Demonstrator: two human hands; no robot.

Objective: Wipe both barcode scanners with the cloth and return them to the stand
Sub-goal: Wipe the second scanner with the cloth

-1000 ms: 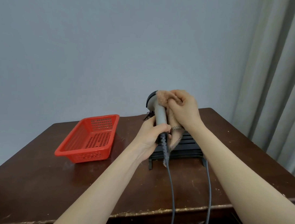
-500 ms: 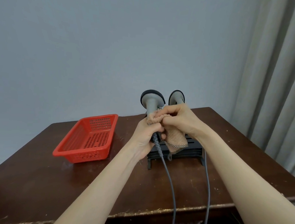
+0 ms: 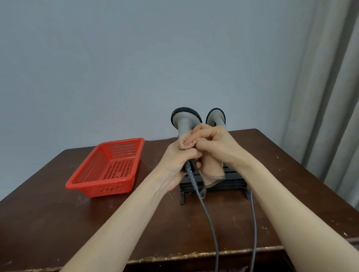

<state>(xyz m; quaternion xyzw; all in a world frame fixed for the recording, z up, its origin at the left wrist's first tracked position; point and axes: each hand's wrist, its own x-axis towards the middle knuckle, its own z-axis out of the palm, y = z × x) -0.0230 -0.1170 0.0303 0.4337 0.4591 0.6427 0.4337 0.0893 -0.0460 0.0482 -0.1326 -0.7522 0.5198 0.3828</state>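
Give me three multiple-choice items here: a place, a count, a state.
1. The red basket lies where, relative to the stand?
A. to its left
B. to its right
C. on top of it
2. How many grey cables hang over the table's front edge?
A. one
B. two
C. three
3. The left hand:
A. lies flat on the table
B. holds the basket
C. grips a scanner's handle
Answers: 1 A, the basket sits left of the stand; 2 B, two cables cross the edge; 3 C, its fingers curl round the handle below the cloth.
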